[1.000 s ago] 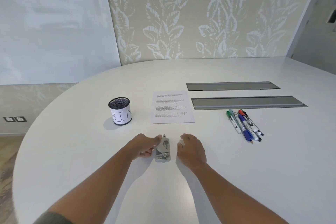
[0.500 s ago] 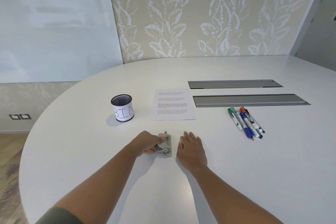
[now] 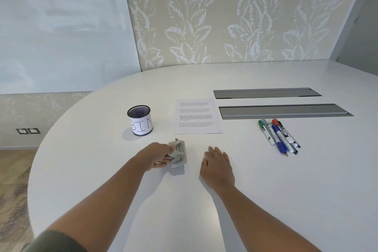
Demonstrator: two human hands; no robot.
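A small metal hole punch (image 3: 179, 153) is tipped up on its side on the white table (image 3: 266, 190), its underside facing me. My left hand (image 3: 157, 155) grips it from the left, thumb on top and fingers curled beneath. My right hand (image 3: 216, 166) lies flat on the table just to the right of the punch, fingers straight, apart from it. A printed sheet of paper (image 3: 196, 116) lies beyond both hands.
A black mesh cup labelled BIN (image 3: 140, 120) stands to the left of the paper. Several markers and pens (image 3: 279, 136) lie in a row at the right. Two grey cable slots (image 3: 284, 111) are set into the table behind them.
My left hand has tilted the hole punch up off its base. My right hand has drawn away from it to the right and flattened on the table.
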